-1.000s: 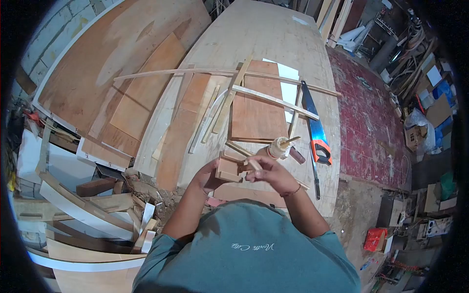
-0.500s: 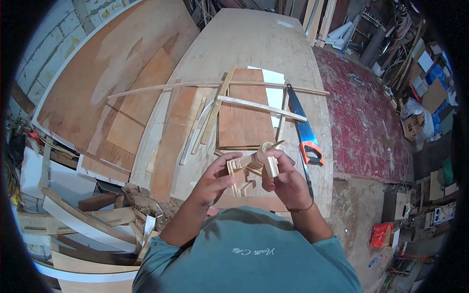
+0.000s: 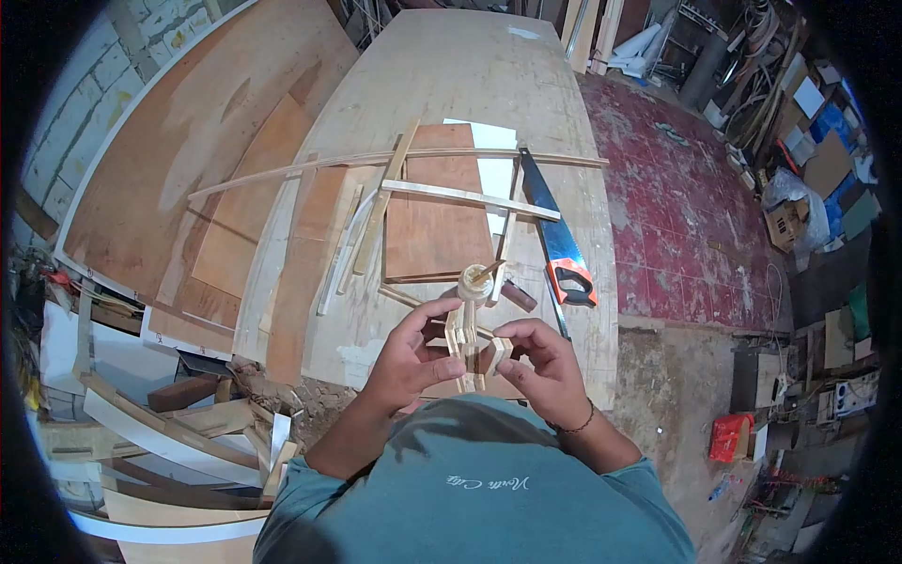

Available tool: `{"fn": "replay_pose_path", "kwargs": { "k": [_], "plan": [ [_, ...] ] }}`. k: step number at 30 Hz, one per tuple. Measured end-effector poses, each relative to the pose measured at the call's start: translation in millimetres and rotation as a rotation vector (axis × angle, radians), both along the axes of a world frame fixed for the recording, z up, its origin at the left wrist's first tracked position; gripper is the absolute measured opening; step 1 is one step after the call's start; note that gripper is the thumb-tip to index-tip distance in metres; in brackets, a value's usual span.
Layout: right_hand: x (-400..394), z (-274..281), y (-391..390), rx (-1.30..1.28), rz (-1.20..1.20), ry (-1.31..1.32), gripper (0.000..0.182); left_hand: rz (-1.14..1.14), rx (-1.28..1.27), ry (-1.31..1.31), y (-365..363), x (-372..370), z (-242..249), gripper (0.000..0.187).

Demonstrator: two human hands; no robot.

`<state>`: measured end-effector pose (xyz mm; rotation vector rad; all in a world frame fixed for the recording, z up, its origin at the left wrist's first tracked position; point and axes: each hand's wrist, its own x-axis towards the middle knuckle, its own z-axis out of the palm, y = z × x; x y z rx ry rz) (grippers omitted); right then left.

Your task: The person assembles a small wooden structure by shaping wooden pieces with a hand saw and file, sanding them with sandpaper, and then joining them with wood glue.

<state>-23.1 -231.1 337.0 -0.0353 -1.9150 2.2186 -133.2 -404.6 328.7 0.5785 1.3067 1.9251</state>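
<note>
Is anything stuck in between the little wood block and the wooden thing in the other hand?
Nothing visible is in the way. The right hand holds the little wood block right beside the wooden thing in the left hand. The jar is beyond them, not between.

two hands [image 3: 406, 365], one saw [image 3: 552, 211], one round container [image 3: 474, 286], one bracelet [image 3: 582, 424] and one red box [image 3: 727, 438] are visible.

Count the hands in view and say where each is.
2. The left hand grips a small wooden assembly by the near edge of the table; the right hand pinches a short wooden block beside it. No other hand shows.
</note>
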Motion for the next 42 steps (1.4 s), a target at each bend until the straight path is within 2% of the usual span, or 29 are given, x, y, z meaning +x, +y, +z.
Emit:
{"fn": "replay_pose_path", "kwargs": {
  "k": [2,4,8,10,11,20,22,28,38,41,42],
  "plan": [
    [5.2,1.1,5.1,0.004,-0.009,-0.035,0.033,0.001,-0.016,0.006,5.0,4.8,-0.1,0.084],
    [9.3,1.2,9.8,-0.041,-0.007,-0.070,0.035,-0.016,-0.006,0.067,9.1,8.4,-3.0,0.074],
    [15.2,2.1,17.8,-0.037,0.004,-0.057,0.036,-0.037,-0.010,0.075,16.7,14.4,-5.2,0.073],
    [17.9,-0.3,21.2,-0.027,0.005,-0.038,0.037,-0.045,-0.061,0.008,20.1,17.8,0.5,0.084],
    [19.0,-0.8,22.2,-0.028,0.005,-0.040,0.037,-0.045,-0.063,0.007,21.5,18.9,0.5,0.084],
    [23.3,-5.5,25.9,-0.099,0.015,-0.063,0.037,-0.070,-0.084,0.035,26.9,20.6,-5.6,0.082],
    [22.5,-7.1,26.2,-0.169,0.037,-0.078,0.037,-0.056,-0.043,0.089,27.9,20.2,-5.6,0.073],
    [21.6,-9.7,24.0,-0.237,0.036,-0.091,0.036,-0.053,-0.057,0.102,26.8,18.6,-7.6,0.072],
    [18.2,-5.6,19.7,-0.216,0.045,-0.091,0.035,-0.064,-0.030,0.093,25.2,15.1,-6.1,0.069],
    [17.3,-2.0,15.1,-0.233,-0.026,-0.075,0.032,-0.042,-0.028,0.109,25.3,14.4,-4.3,0.069],
    [16.7,-3.7,15.4,-0.160,-0.035,-0.057,0.032,-0.034,-0.032,0.115,25.6,14.5,-1.3,0.068]
  ]
}}
